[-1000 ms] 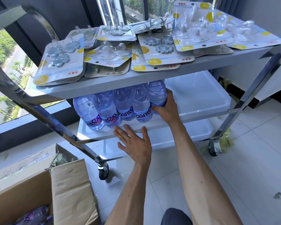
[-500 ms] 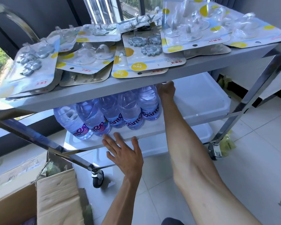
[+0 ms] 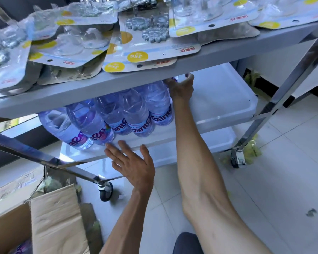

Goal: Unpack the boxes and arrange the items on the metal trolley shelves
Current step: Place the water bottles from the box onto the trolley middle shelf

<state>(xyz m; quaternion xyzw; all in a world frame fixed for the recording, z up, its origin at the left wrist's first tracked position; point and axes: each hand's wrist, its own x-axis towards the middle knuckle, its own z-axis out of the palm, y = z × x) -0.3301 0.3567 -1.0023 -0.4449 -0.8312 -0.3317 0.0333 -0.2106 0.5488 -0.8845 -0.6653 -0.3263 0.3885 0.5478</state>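
Trolley (image 3: 292,70): blister packs (image 3: 151,44) crowd top shelf, overhang front edge, so bottles go below.
Middle shelf (image 3: 218,99), left end: bottles (image 3: 136,114) packed in tight row, likely to leave right end free.
Box (image 3: 50,220) open at floor, bottom-left, probably more inside.
Left hand (image 3: 134,165) flat, fingers spread on shelf front edge, seemingly bracing.
Right hand (image 3: 181,88) curled round neck of rightmost bottle, probably nudging it in line.

Bright daylight from the window (image 3: 13,123) at left, specular glare on the blister packs (image 3: 147,39) and chrome trolley frame (image 3: 290,77), soft shadow under the top shelf (image 3: 218,54), wide-angle curvature and blur at the edges
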